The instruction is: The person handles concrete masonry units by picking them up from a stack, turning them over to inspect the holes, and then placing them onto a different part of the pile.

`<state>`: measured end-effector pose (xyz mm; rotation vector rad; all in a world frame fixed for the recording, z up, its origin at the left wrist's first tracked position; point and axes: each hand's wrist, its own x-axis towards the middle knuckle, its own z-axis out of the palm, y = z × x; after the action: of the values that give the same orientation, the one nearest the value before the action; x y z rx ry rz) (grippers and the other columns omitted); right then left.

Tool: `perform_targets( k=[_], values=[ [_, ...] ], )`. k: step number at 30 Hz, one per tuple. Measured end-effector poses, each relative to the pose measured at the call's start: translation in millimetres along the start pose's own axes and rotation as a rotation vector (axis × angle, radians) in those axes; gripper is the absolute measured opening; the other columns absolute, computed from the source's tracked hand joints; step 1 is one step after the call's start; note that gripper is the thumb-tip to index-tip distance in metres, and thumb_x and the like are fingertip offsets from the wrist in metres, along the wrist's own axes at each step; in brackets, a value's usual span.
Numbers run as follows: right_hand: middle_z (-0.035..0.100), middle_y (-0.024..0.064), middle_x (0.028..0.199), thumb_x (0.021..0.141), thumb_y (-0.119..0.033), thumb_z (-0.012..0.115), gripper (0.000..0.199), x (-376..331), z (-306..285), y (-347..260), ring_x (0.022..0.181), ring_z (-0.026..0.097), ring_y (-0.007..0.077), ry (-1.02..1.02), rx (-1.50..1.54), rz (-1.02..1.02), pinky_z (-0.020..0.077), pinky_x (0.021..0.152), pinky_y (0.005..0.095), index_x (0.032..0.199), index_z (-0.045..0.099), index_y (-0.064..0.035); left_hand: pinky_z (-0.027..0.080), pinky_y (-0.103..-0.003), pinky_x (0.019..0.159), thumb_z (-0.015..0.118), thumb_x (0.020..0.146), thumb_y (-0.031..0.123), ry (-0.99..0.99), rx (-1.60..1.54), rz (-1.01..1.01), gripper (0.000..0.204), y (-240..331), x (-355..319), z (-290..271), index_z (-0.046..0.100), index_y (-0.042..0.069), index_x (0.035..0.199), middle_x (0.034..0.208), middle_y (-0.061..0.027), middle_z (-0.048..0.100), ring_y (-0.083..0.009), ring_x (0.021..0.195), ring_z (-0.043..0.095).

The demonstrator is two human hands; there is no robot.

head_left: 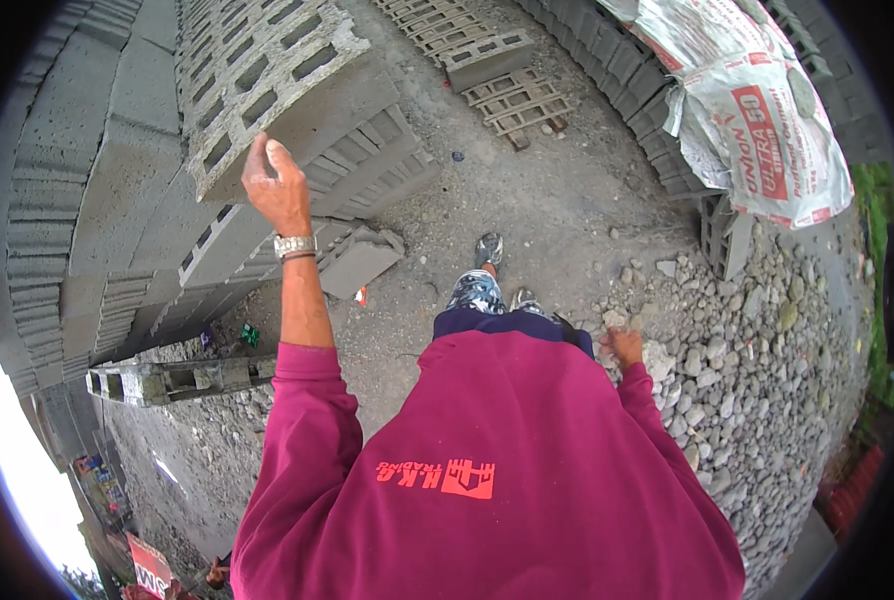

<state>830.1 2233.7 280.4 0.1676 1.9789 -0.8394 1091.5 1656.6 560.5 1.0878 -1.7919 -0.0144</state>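
Note:
My left hand [279, 188] is raised in front of a stack of grey hollow concrete blocks [342, 98], near the lower edge of their holed face. Its thumb and index finger point up, apart from each other, and the other fingers bend loosely, partly hidden. I see nothing held in it; whether it touches the blocks I cannot tell. Down at my right side, my right hand [624, 346] hangs beside the heap of stones, its fingers loosely bent and apart, with nothing visible in them.
A tilted block [362, 265] lies at the stack's foot. Farther ahead, several flat blocks [517, 100] rest on the gravel ground [437, 215]. At right, a cement sack [757, 120] lies over another block row, next to loose stones [727, 350]. Another hollow block [182, 380] sits at left.

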Motion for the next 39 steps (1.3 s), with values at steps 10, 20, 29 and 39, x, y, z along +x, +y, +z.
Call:
perform_targets(
  k=[10,20,29,39],
  values=[
    [0.074,0.0100,0.084,0.091,-0.030,0.060,0.035,-28,8,52,0.058,0.067,0.0169,0.143,0.297,0.130,0.0434,0.044,0.0295,0.108,0.066,0.0002,0.047,-0.048,0.093,0.050,0.091,0.045,0.055,0.473,0.177,0.044,5,70,126,0.074,0.012,0.108,0.116,-0.0098,0.071,-0.0312,0.109,0.064],
    [0.073,0.0078,0.083,0.091,-0.029,0.058,0.031,-48,53,91,0.055,0.064,0.0179,0.068,0.396,0.452,0.0425,0.048,0.0343,0.109,0.065,-0.0052,0.046,-0.050,0.089,0.045,0.090,0.051,0.042,0.556,0.027,0.048,14,68,137,0.075,0.017,0.107,0.115,-0.0070,0.071,-0.0316,0.106,0.065],
    [0.074,0.0102,0.088,0.093,-0.033,0.058,0.036,25,19,17,0.063,0.068,0.0175,0.165,0.385,0.069,0.0474,0.049,0.0295,0.112,0.065,-0.0033,0.046,-0.050,0.086,0.044,0.090,0.053,0.062,0.521,0.030,0.052,10,69,141,0.074,0.015,0.110,0.110,-0.0146,0.071,-0.0367,0.100,0.064],
    [0.074,0.0081,0.083,0.091,-0.032,0.063,0.033,23,2,22,0.058,0.068,0.0174,0.170,0.309,0.216,0.0429,0.045,0.0304,0.108,0.066,-0.0035,0.045,-0.048,0.091,0.044,0.093,0.047,0.039,0.591,0.026,0.045,7,69,141,0.075,0.018,0.108,0.119,-0.0017,0.070,-0.0275,0.110,0.063]
  ],
)
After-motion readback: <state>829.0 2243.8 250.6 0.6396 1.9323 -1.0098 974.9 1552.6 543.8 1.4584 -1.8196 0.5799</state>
